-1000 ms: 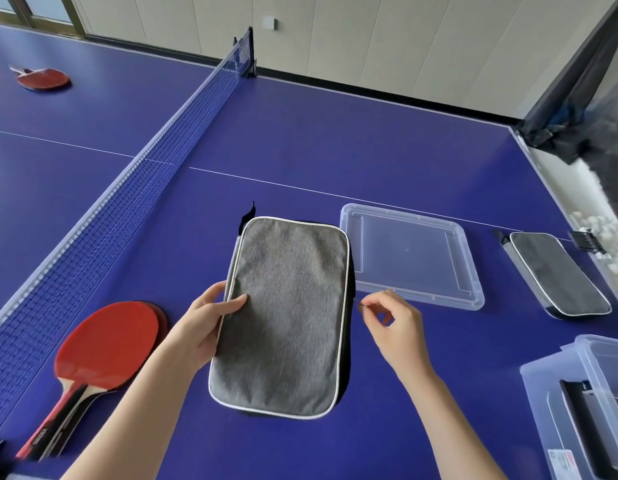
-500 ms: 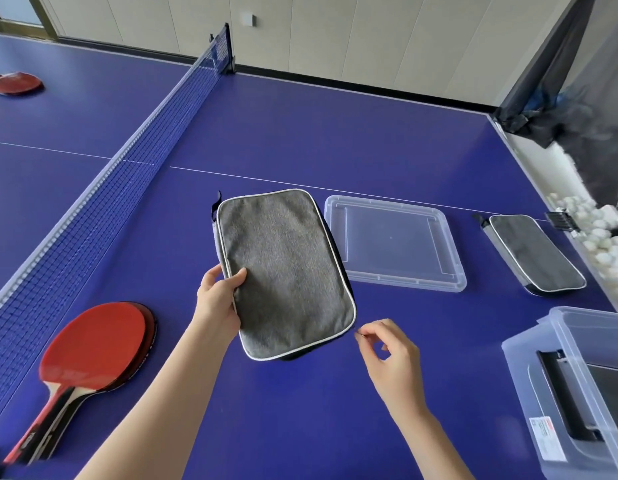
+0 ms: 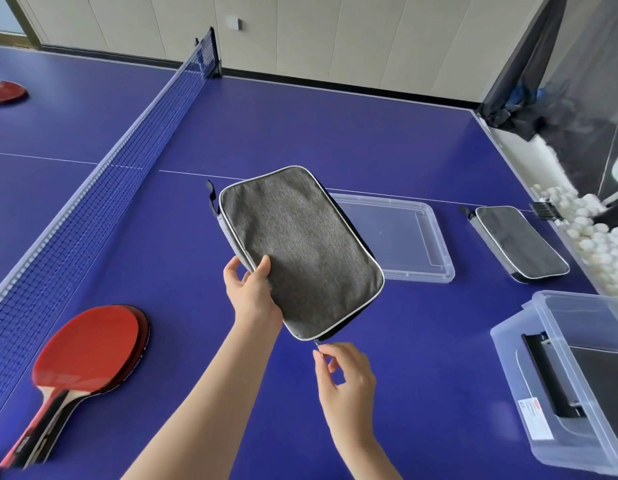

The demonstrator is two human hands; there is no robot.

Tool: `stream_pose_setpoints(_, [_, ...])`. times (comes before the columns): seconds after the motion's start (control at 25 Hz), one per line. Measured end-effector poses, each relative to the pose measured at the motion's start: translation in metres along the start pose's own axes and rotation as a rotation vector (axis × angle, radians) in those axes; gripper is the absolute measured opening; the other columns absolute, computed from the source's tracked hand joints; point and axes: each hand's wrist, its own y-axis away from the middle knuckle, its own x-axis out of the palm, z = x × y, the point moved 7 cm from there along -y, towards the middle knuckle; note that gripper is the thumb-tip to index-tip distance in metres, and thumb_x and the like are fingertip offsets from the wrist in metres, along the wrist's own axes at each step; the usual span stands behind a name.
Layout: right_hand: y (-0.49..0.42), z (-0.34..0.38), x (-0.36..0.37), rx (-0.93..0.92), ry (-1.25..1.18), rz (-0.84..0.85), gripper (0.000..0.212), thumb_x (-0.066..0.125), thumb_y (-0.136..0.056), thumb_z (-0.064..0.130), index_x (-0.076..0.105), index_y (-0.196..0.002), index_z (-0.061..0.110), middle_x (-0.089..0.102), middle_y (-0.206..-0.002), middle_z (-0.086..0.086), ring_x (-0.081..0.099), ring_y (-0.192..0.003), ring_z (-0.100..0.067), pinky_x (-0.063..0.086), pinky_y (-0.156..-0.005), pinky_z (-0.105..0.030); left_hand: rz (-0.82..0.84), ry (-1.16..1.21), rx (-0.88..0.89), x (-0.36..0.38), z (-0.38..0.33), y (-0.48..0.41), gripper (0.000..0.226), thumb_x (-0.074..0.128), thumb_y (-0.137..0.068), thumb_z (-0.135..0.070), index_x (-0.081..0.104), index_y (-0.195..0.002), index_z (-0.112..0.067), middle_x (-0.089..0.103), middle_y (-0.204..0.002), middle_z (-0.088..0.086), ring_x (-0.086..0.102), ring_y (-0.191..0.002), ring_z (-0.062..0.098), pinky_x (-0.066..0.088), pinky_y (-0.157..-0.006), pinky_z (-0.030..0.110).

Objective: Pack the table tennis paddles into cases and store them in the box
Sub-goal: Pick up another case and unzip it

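Note:
A grey fabric paddle case with white piping is lifted and tilted over the blue table. My left hand grips its left edge, thumb on top. My right hand pinches the small zipper pull at the case's near corner. Two stacked red paddles lie at the lower left by the net. A second grey case rests on the table at the right. The clear plastic box stands at the lower right with a dark case inside.
The clear box lid lies flat behind the held case. The net runs along the left. Another red paddle lies far left beyond it. A tray of white balls lines the table's right edge.
The case went from lying flat to lifted and turned, its near end swung right. My right hand travelled with the zipper pull along the case's edge, from the right side to the near corner.

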Motion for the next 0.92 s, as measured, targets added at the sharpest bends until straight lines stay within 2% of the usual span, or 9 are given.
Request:
stream_pose_setpoints(0.2, [0.000,0.016,0.007,0.032,-0.019,-0.047,0.010,0.078,-0.077,0.011,0.070,-0.082,0.015,0.061,-0.070,0.008,0.051,-0.058,-0.015,0.045,-0.052,-0.025,-0.136,0.058,-0.032,-0.003,0.019,0.007,0.037,0.069,-0.085,-0.010,0.049,-0.111,-0.029,0.063,-0.090,-0.004,0.061,-0.088,0.013,0.051,-0.092,0.041])
stream_pose_setpoints(0.32, [0.000,0.020,0.009,0.006,-0.001,-0.058,0.012,0.079,-0.075,0.011,0.070,-0.082,0.016,0.063,-0.071,0.009,0.050,-0.056,-0.013,0.046,-0.048,-0.023,-0.182,0.078,-0.041,-0.007,0.023,0.007,0.039,0.068,-0.086,-0.010,0.048,-0.114,-0.027,0.061,-0.090,-0.005,0.060,-0.086,0.011,0.051,-0.089,0.040])
stream_pose_setpoints(0.52, [0.002,0.017,0.017,0.031,0.027,-0.070,0.015,0.082,-0.072,0.012,0.070,-0.080,0.016,0.063,-0.070,0.010,0.049,-0.053,-0.014,0.048,-0.044,-0.030,-0.238,0.124,-0.030,-0.013,0.025,0.007,0.039,0.068,-0.086,-0.009,0.045,-0.113,-0.027,0.057,-0.088,-0.006,0.058,-0.080,0.008,0.049,-0.072,0.032])
stream_pose_setpoints(0.6, [0.001,0.021,0.018,-0.009,0.050,-0.050,0.013,0.081,-0.074,0.018,0.070,-0.081,0.017,0.064,-0.072,0.012,0.049,-0.053,-0.012,0.048,-0.046,-0.028,-0.241,0.122,-0.012,-0.014,0.022,0.006,0.040,0.067,-0.087,-0.008,0.045,-0.114,-0.026,0.057,-0.088,-0.006,0.058,-0.081,0.009,0.050,-0.077,0.035])
stream_pose_setpoints(0.72, [-0.004,0.009,0.003,-0.001,-0.063,-0.016,0.014,0.069,-0.081,0.039,0.067,-0.080,0.025,0.060,-0.074,0.017,0.047,-0.056,-0.007,0.042,-0.056,-0.018,-0.165,0.051,0.045,-0.024,0.007,0.001,0.042,0.066,-0.087,-0.006,0.045,-0.120,-0.023,0.062,-0.090,-0.001,0.063,-0.085,0.017,0.053,-0.088,0.044])
stream_pose_setpoints(0.84, [-0.031,-0.040,-0.034,0.246,-0.268,-0.172,0.003,0.063,-0.087,0.034,0.061,-0.087,0.031,0.060,-0.081,0.009,0.053,-0.066,-0.009,0.041,-0.060,-0.013,0.066,-0.074,0.033,-0.038,-0.005,-0.001,0.033,0.065,-0.088,-0.006,0.051,-0.111,-0.026,0.069,-0.092,0.006,0.068,-0.082,0.024,0.057,-0.078,0.045])
stream_pose_setpoints(0.88, [-0.043,-0.059,-0.039,0.373,-0.316,-0.135,0.007,0.062,-0.090,0.029,0.061,-0.096,0.031,0.062,-0.092,0.004,0.056,-0.075,-0.008,0.043,-0.065,-0.012,0.158,-0.123,-0.005,-0.043,-0.005,0.001,0.030,0.065,-0.088,-0.006,0.054,-0.109,-0.025,0.070,-0.092,0.008,0.069,-0.080,0.024,0.059,-0.072,0.043])
stream_pose_setpoints(0.92, [-0.054,-0.074,-0.036,0.512,-0.387,-0.020,0.012,0.059,-0.093,0.026,0.061,-0.104,0.028,0.063,-0.102,-0.001,0.059,-0.085,-0.007,0.046,-0.071,-0.015,0.242,-0.177,-0.055,-0.047,-0.001,0.003,0.028,0.065,-0.088,-0.007,0.056,-0.109,-0.022,0.071,-0.093,0.010,0.070,-0.078,0.025,0.059,-0.068,0.041])
